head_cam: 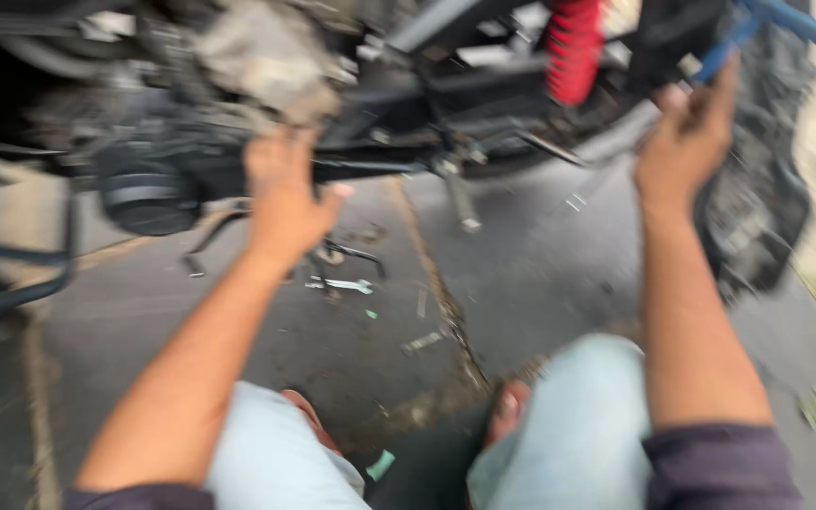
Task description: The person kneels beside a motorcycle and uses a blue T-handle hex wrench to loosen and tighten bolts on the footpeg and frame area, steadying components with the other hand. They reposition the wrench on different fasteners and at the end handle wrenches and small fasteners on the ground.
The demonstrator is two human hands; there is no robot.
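A person crouches on a concrete floor (540,255) beside a motorcycle, both arms reaching up to its underside in a motion-blurred view. The left hand (285,194) is wrapped over a dark frame bar (370,168) that runs roughly level, left to right, just below the dusty engine casing (257,57); fingers curl over the top, thumb spread to the right. The right hand (687,137) is raised higher and further right, fingers closed around a blue bar (757,24) beside the rear tyre (757,208), though blur hides the exact grip. Between the two hands sit a red shock spring (573,47) and the lowered side stand (460,198), its foot on the floor. A small spanner (344,284) lies on the floor just below the left hand, nearer it than the right, with open floor around it back to the person's knees.
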